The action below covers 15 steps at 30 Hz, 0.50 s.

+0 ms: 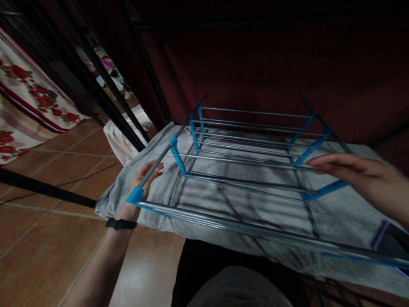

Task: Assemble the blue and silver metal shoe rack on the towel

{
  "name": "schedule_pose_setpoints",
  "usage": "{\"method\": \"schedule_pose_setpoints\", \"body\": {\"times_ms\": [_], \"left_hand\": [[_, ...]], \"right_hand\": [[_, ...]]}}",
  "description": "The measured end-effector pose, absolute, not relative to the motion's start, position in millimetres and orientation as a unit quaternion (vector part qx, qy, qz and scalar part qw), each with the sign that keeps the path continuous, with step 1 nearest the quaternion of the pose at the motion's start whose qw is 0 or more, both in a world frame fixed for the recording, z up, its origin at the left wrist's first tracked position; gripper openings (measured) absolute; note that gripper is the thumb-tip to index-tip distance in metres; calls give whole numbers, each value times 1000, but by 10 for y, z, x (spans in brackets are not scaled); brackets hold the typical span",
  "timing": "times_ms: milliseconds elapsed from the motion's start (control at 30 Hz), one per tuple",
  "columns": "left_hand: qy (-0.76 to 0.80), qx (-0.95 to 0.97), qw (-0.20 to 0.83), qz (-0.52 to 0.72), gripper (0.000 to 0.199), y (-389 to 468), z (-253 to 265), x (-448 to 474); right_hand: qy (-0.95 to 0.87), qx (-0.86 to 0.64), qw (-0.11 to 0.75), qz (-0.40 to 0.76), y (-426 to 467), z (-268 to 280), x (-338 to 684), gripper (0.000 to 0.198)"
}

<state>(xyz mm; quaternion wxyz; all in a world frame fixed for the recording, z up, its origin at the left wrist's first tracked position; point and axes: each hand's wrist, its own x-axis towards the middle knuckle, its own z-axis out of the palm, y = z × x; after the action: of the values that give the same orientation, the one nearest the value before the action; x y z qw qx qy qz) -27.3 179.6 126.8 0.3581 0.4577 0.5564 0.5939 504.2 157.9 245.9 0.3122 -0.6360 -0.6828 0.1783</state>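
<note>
A rack of thin grey metal tubes (243, 228) with blue plastic connectors (136, 195) lies on a grey blanket (255, 204) in front of me. My left hand (148, 174) is by the rack's left side tube, partly hidden behind it. Its fingers are stretched out and not wrapped round the tube; whether they touch it I cannot tell. A black band (121, 224) circles that wrist. Over the rack's right side, my right hand (348, 166) is held flat with fingers extended, its tips close to a crossbar's right end. It grips nothing I can see.
Dark metal posts (108, 81) rise at the left, with a floral cloth (38, 91) hanging beyond them. A dark red surface (255, 64) stands behind the blanket. A dark, purple-edged flat object (388, 241) lies at right. A cable (83, 175) runs over the tiled floor (76, 170).
</note>
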Motion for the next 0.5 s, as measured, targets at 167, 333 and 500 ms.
{"method": "schedule_pose_setpoints", "body": {"times_ms": [167, 333, 500], "left_hand": [[520, 518, 379, 564, 57, 2164, 1528, -134], [472, 535, 426, 556, 73, 2396, 1568, 53], [477, 558, 417, 536, 87, 2512, 1468, 82]], "right_hand": [[-836, -480, 213, 161, 2107, 2232, 4285, 31], [-890, -438, 90, 86, 2456, 1935, 3452, 38], [-899, -433, 11, 59, 2530, 1893, 3034, 32]]}}
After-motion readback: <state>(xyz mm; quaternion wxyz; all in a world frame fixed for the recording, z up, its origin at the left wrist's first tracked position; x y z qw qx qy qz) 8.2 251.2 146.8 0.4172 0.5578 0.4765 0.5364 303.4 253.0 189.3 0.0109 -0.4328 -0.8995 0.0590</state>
